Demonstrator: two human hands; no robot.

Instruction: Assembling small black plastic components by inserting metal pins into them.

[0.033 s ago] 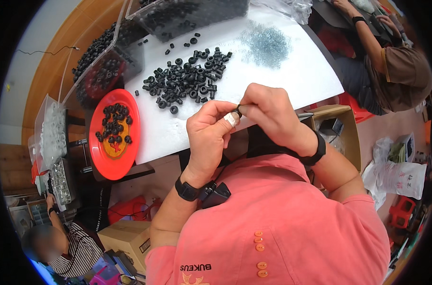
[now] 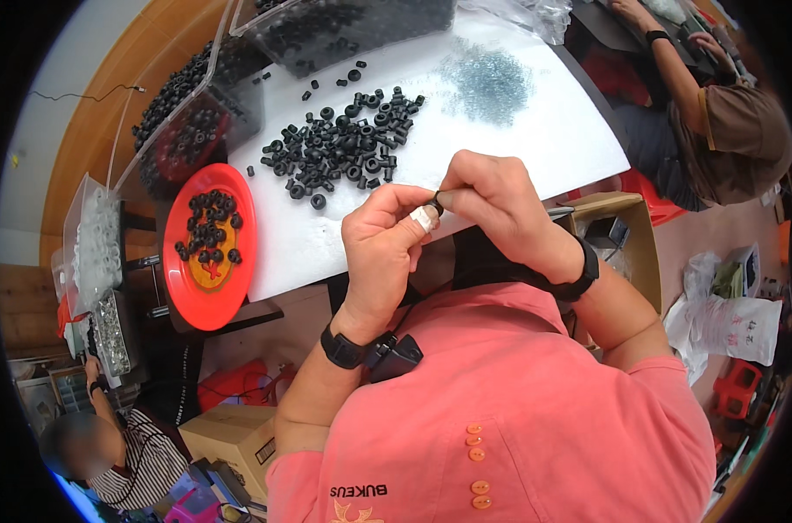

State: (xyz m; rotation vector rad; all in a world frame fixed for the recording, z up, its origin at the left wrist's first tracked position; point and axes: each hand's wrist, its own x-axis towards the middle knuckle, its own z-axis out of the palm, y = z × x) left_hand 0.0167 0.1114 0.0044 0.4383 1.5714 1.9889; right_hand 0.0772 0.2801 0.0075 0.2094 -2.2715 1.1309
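Both of my hands meet above the near edge of the white table top, holding a small black round part (image 2: pixel 437 204) by the fingertips. My left hand (image 2: pixel 381 234) is closed, with thumb and forefinger pinching the part; white tape wraps the thumb tip. My right hand (image 2: pixel 498 206) is also closed, its thumb and forefinger gripping the same part from the right. Fingers hide most of the part. Beyond my hands lies a heap of black plastic parts (image 2: pixel 348 144), some ring-like, some like short pegs. Left of my left hand, a red plate (image 2: pixel 180 283) bears several black parts.
Tiny clear or silvery pieces (image 2: pixel 487 83) spread over the table's far right. Transparent bins of black parts (image 2: pixel 182 122) stand at the far left and back. A cardboard box (image 2: pixel 636 253) is right of my right arm. Two people work nearby, at upper right and lower left.
My right hand has shifted very slightly at the part. Nothing else has visibly moved.
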